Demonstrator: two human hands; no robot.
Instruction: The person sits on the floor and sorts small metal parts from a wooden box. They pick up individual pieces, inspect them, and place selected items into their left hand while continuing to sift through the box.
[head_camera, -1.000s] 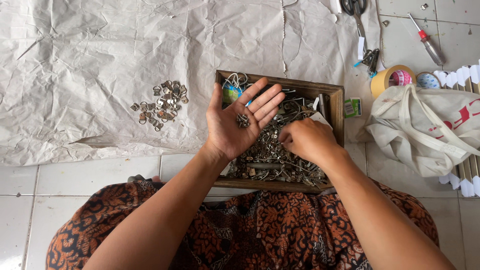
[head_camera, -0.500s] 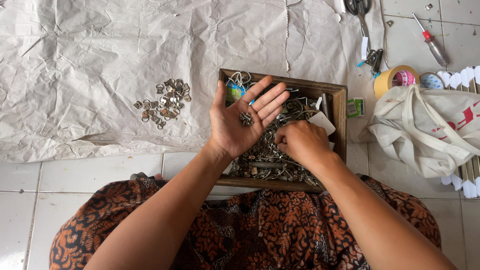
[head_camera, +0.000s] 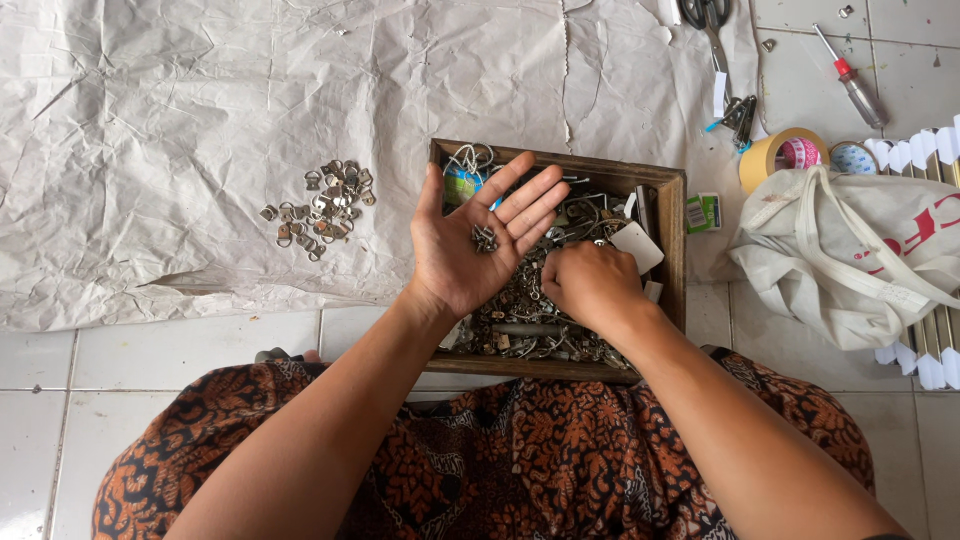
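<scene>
My left hand (head_camera: 475, 245) is held palm up over the left part of a wooden box (head_camera: 676, 215), fingers spread, with a few small metal ring hangers (head_camera: 484, 238) resting in the palm. My right hand (head_camera: 592, 283) is curled palm down inside the box, its fingers buried among several small metal parts (head_camera: 520, 320); what it pinches is hidden. A loose pile of the same metal hangers (head_camera: 322, 208) lies on crumpled white paper (head_camera: 200, 130) left of the box.
Right of the box lie a cream cloth bag (head_camera: 860, 255), tape rolls (head_camera: 785, 155), a red-handled screwdriver (head_camera: 848, 78), scissors (head_camera: 706, 18), a small green box (head_camera: 703, 212). White floor tiles (head_camera: 130, 350) run along the front. My patterned lap (head_camera: 500, 460) sits below.
My right hand has shifted slightly left and down within the box, digging among the parts. My left hand stays palm up with the hangers on it.
</scene>
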